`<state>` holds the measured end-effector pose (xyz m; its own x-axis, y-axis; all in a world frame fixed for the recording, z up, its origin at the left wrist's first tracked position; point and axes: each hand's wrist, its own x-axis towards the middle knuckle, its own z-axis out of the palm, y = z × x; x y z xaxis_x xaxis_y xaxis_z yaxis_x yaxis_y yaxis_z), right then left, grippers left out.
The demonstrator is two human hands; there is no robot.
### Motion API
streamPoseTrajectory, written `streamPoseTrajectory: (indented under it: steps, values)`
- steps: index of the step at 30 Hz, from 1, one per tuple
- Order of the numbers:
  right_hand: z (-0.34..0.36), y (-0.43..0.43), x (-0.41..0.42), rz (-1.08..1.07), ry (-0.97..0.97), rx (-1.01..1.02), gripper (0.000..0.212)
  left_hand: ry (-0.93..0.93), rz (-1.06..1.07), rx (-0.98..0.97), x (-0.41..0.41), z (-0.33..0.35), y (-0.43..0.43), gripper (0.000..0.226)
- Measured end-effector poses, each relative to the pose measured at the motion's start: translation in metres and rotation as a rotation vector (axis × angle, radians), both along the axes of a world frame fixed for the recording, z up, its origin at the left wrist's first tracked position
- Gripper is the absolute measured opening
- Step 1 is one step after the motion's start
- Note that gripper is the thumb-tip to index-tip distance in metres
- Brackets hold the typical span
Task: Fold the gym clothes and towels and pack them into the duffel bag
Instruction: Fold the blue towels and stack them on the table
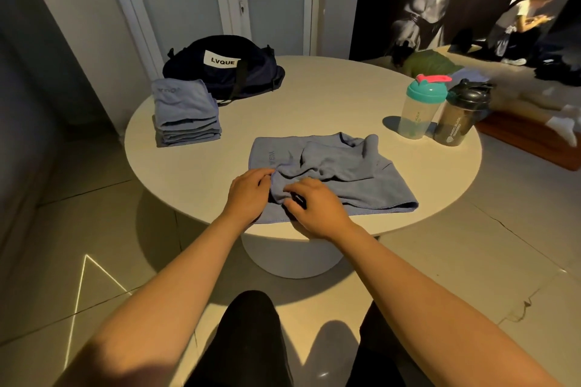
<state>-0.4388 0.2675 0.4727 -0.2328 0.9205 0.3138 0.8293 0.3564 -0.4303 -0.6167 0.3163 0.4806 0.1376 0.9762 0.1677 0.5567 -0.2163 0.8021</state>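
Near the front edge of the round, smooth desk (195,173), the left hand (248,190) and right hand (314,204) each pinch bunched folds of a soft, rumpled blue towel (352,173). Farther left sits a squared stack (185,116) of folded towels, just before the dark fabric bag (226,72).

"LVQUE" is read in black capitals on a white patch (222,61) on the dark duffel bag (251,72), far left. White print on the dark shaker bottle (456,132), right, and lettering on the near towel (330,166) are not resolved.
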Motion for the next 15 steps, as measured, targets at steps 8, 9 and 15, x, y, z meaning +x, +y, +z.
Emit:
streamPoseTrajectory:
  steps: [8,9,15]
  values:
    - [0.014,0.001,-0.021,-0.068,0.039,0.168,0.027,0.389,0.109,0.095,-0.015,-0.007,-0.006,0.03]
    - [0.013,0.0,-0.025,0.016,0.05,0.137,0.027,0.342,0.092,0.084,-0.02,-0.006,-0.006,0.032]
    - [0.004,-0.005,-0.028,0.121,0.077,-0.043,0.036,-0.042,0.048,-0.033,-0.043,-0.004,-0.021,0.033]
